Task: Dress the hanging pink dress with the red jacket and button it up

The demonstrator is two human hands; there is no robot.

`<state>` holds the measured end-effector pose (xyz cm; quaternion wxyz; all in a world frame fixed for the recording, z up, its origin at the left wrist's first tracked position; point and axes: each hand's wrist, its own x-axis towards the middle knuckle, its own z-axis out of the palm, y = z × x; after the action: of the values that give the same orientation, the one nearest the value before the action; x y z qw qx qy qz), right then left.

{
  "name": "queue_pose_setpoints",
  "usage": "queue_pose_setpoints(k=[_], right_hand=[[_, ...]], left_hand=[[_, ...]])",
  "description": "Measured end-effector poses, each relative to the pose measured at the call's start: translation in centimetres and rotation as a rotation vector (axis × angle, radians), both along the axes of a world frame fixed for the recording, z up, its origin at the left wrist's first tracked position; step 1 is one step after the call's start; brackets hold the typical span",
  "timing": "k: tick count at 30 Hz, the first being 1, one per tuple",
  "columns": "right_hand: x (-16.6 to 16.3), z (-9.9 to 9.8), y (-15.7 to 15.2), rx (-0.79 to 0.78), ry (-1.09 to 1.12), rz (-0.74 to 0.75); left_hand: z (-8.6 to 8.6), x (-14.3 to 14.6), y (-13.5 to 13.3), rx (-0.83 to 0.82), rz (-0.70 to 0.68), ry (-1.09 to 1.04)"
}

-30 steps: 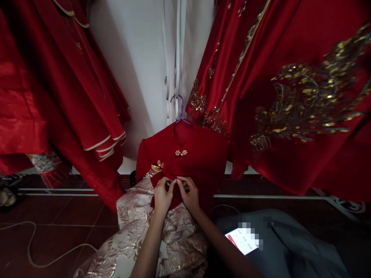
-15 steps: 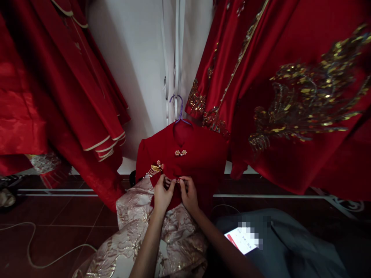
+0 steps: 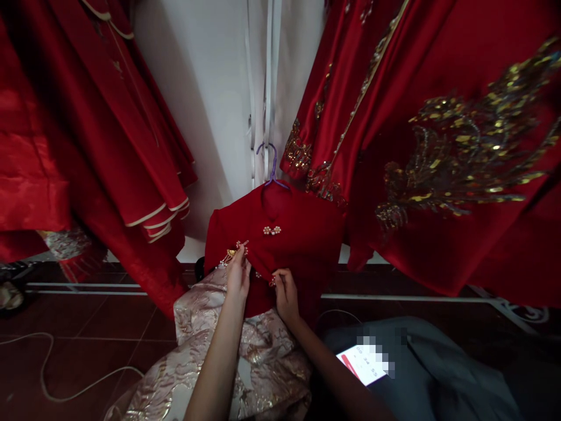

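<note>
A red garment top (image 3: 307, 234) hangs on a purple hanger (image 3: 273, 169). At its neck sits a pearl flower fastener (image 3: 272, 230). My right hand (image 3: 286, 295) pinches the garment's front edge at a lower pearl fastener (image 3: 272, 282), partly covered by the fingers. Higher on the left, my left hand (image 3: 237, 275) has its fingers together at a gold ornament with bead strands (image 3: 230, 254). Those fingertips hide part of the ornament, and what lies between them is unclear. Another small fastener (image 3: 258, 274) shows between the hands. Pale pink-gold brocade cloth (image 3: 197, 327) lies below.
Red garments with pale trim (image 3: 144, 175) hang at left. At right hangs a red garment with gold sequin embroidery (image 3: 464, 140). A lit phone (image 3: 362, 363) lies on grey-blue cloth (image 3: 421, 362). A pale cable (image 3: 48, 374) runs over the tiled floor, near a white rail (image 3: 394, 297).
My left hand has left the lower fastener and moved up and left to the gold ornament. My right hand stays near the lower fastener, slightly lower.
</note>
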<state>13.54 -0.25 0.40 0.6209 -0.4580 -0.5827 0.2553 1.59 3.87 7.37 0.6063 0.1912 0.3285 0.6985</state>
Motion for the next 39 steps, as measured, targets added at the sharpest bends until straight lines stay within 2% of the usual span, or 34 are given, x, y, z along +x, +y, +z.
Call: queue_pose_setpoints(k=[4,7,13,15,17,19,20,24,26,28,33,39], right_hand=[[0.0,0.0,0.0,-0.014,-0.008,0.009],[0.0,0.0,0.0,-0.030,-0.016,0.023],[0.1,-0.2,0.1,-0.027,-0.015,0.035],[0.1,-0.4,0.1,-0.024,-0.005,0.036],[0.1,-0.6,0.1,-0.027,0.016,0.031],[0.1,-0.8,0.2,-0.028,0.032,0.023],[0.1,-0.9,0.2,-0.029,0.034,0.021],[0.2,-0.9,0.2,-0.036,0.009,0.018],[0.3,-0.8,0.2,-0.038,-0.009,0.013],[0.3,-0.7,0.1,-0.038,-0.015,0.010],[0.3,-0.9,0.1,-0.036,0.036,0.027],[0.2,-0.7,0.1,-0.024,0.026,0.021]], left_hand=[[-0.4,-0.3,-0.6,0.047,-0.008,0.016],[-0.7,-0.1,-0.4,0.056,0.042,0.016],[-0.4,0.0,0.1,-0.113,0.082,0.015],[-0.1,0.0,0.1,-0.119,0.051,0.026],[0.4,0.2,0.2,-0.083,-0.049,0.093],[1.2,0.5,0.5,0.029,-0.136,0.267],[1.7,0.7,0.7,0.123,-0.137,0.400],[4.3,1.1,2.0,0.502,0.042,1.152],[5.5,1.1,2.5,0.598,0.102,1.530],[6.3,0.9,2.9,0.668,0.136,1.795],[6.7,1.0,3.5,0.798,0.192,2.067],[7.6,1.2,3.8,0.887,0.158,2.151]])
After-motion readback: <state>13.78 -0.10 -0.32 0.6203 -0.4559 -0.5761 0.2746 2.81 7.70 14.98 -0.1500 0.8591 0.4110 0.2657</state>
